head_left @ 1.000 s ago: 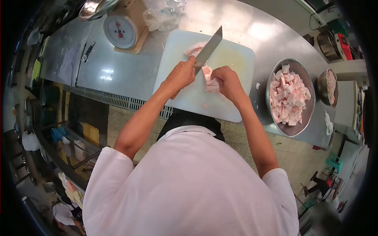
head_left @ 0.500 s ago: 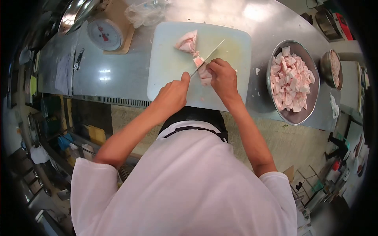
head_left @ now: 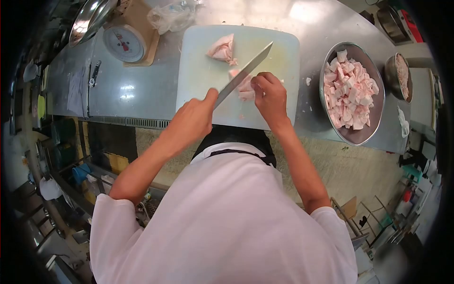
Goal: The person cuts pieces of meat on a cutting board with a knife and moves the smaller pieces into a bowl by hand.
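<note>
My left hand [head_left: 196,116] is closed around the handle of a knife [head_left: 243,73]. Its broad blade slants up to the right over the white cutting board [head_left: 198,52], now showing its flat side. Beneath and beside the blade lie cut pieces of pale pink fatty meat [head_left: 246,90]. The fingers of my right hand [head_left: 272,97] are curled together against the right side of these pieces, pinching at their edge; the exact grip is partly hidden. A larger uncut chunk of fatty meat [head_left: 221,48] rests farther up the board.
To the right, an oval metal bowl [head_left: 329,118] holds many meat cubes, with a smaller metal bowl [head_left: 391,75] of minced-looking meat beyond. A dial scale [head_left: 124,43], a plastic bag [head_left: 172,18] and another knife [head_left: 95,73] are on the steel table [head_left: 127,97].
The knife has turned from edge-on to showing its flat side, and my left hand has shifted left. A gap has opened between the large chunk and the cut pieces.
</note>
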Available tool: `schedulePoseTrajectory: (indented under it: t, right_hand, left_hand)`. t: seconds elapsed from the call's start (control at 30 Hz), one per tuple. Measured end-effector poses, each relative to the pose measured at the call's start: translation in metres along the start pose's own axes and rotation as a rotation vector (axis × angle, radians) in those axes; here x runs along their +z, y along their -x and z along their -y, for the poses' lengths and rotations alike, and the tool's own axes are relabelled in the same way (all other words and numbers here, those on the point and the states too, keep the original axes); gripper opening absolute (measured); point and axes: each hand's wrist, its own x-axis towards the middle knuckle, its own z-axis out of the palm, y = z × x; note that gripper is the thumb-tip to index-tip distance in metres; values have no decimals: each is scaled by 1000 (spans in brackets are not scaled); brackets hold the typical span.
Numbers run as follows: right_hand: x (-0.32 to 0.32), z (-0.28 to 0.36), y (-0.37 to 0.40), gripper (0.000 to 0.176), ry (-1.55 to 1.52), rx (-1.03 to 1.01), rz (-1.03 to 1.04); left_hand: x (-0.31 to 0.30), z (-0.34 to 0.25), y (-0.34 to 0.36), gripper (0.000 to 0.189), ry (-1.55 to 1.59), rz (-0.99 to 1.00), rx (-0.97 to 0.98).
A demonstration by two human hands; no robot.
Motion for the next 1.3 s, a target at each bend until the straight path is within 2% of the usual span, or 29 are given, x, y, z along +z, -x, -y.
schedulePoseTrajectory:
  t: [0.13,0.23,0.3,0.33,0.4,0.5,0.53,0.6,0.63,0.7,0.73,0.8,0.87,0.9,0.97,1.1,1.17,1.3]
  right_hand:
    - [7,-3,-2,12,62,-22,8]
    - [6,-3,-5,13,72,-16,37]
    - [6,-4,-5,14,74,12,56]
    - [8,-5,-5,14,46,17,46]
    - [6,-7,-3,14,22,27,33]
    - [9,-7,-4,14,38,30,18]
    - [9,-8,-4,16,39,20,15]
    - [14,-7,-2,17,31,-15,24]
    - [19,-9,-4,21,-10,-40,13]
    - [18,-12,-8,25,-38,-64,-11]
    - [17,-9,-8,28,-44,-73,37]
    - [16,-6,-7,31,-51,-85,81]
    - [15,-4,1,29,80,32,-65]
    - [14,0,5,29,82,30,-65]
    - [18,8,6,31,124,299,81]
    - [38,-7,-6,36,53,243,41]
    - [37,-4,-16,31,21,300,63]
    - [24,-4,-11,20,-138,273,54]
  left_hand:
    - [5,7,8,22,3,54,-10]
    - [4,3,-8,28,-9,71,34]
    - [6,-6,-21,29,-24,148,-72]
    - [14,0,-28,29,-28,156,-65]
    - [46,25,-42,33,15,46,60]
    - [73,40,-60,33,38,-1,64]
    - [73,49,-77,33,34,-8,63]
    - [66,65,-107,21,157,-212,285]
    - [49,52,-105,21,151,-237,291]
    - [20,26,-100,20,396,-80,-64]
    - [20,28,-95,20,397,-84,-54]
    - [18,43,-78,19,198,-372,133]
    - [10,45,-58,18,207,-380,87]
    - [6,42,-49,18,215,-386,42]
    - [0,34,-33,19,188,-356,15]
    - [17,34,-16,20,162,-295,-6]
    - [27,39,-14,19,125,-292,-36]
    - [34,40,-6,18,143,-295,-65]
